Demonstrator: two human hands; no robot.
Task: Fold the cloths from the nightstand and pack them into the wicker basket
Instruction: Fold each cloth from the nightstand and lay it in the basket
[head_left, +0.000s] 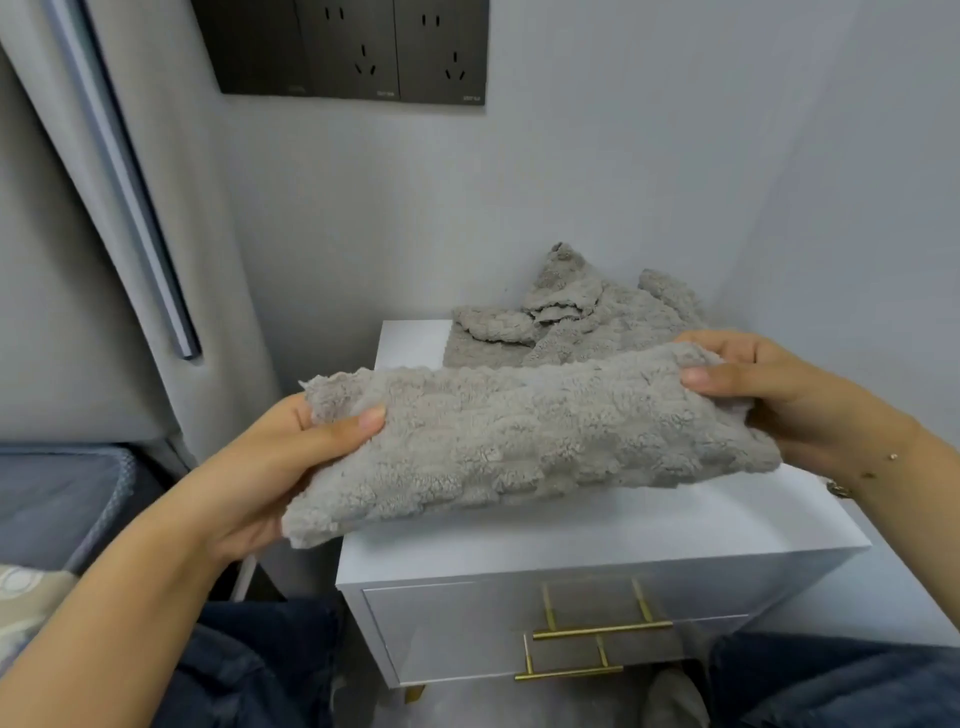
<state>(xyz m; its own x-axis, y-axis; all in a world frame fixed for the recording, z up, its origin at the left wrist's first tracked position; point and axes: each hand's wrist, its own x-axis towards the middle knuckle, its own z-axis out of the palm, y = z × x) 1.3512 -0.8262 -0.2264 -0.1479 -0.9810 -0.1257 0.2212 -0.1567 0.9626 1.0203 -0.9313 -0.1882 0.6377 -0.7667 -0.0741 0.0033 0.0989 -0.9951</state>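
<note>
A fluffy grey cloth (530, 441), doubled over, hangs in the air above the front of the white nightstand (623, 525). My left hand (270, 467) pinches its left end, thumb on top. My right hand (769, 395) grips its right end, thumb on the near side and fingers behind. A heap of more grey cloths (587, 317) lies crumpled at the back of the nightstand top against the wall. No wicker basket is in view.
The nightstand has two drawers with brass bar handles (602, 631). A bed with blue bedding (57, 499) is at the left, with a padded headboard behind. Dark wall sockets (353, 49) sit high on the wall. My knees in dark trousers flank the nightstand.
</note>
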